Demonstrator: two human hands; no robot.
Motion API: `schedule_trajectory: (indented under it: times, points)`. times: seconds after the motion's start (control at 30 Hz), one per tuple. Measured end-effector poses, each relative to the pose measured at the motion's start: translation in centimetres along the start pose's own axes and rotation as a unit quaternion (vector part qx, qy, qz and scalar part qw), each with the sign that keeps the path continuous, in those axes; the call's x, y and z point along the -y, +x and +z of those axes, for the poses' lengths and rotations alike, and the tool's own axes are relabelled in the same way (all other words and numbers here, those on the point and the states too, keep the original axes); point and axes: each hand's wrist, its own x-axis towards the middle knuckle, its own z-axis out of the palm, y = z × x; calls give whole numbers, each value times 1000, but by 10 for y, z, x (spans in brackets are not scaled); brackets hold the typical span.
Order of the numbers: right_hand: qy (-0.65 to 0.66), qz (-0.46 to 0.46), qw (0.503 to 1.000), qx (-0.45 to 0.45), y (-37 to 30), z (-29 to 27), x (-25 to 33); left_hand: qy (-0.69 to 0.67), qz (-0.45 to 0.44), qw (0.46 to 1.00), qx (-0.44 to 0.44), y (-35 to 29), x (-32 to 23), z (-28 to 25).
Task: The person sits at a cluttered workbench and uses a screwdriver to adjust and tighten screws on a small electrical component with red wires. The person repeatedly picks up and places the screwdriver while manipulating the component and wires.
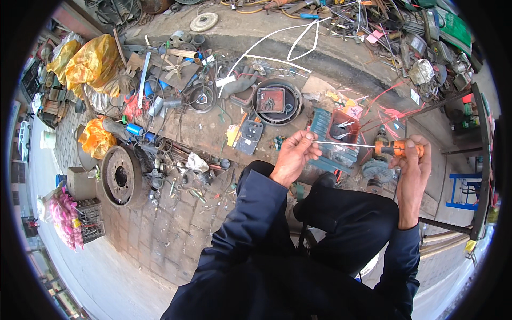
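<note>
My right hand [415,173] is wrapped round the orange-and-black handle of a screwdriver [392,149], held level above my knees. Its thin metal shaft points left. At the far end, the thumb and fingers of my left hand [294,157] pinch the screwdriver's tip; whether a small part is also between them is hidden. Below the handle sits a grey motor-like machine part [376,169]. A teal plastic toolbox [319,128] lies beyond the shaft, with a reddish square container [343,129] holding small metal pieces in it.
Left of the toolbox stand a round black pan [293,112] holding a red square tray [270,100] and a small dark case [249,136]. A rusty wheel rim [121,176], yellow bags [96,61] and scrap lie left. More scrap metal [421,48] is piled far right beside a metal frame [482,160].
</note>
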Motion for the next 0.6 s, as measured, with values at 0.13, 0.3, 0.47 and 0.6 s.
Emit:
schedule_trajectory:
  times: [0.13, 0.3, 0.47, 0.6]
  points:
    - [-11, 1, 1000, -14, 0, 3, -1, -17, 12, 1000, 3, 4, 0, -3]
    - [-32, -7, 999, -18, -1, 6, 0, -34, 4, 999, 24, 6, -1, -4]
    - [-34, -10, 999, -18, 0, 6, 0, -46, 2, 999, 30, 7, -2, -3]
    - [-43, -9, 999, 0, 1, 3, -3, -42, 2, 999, 26, 7, -2, -4]
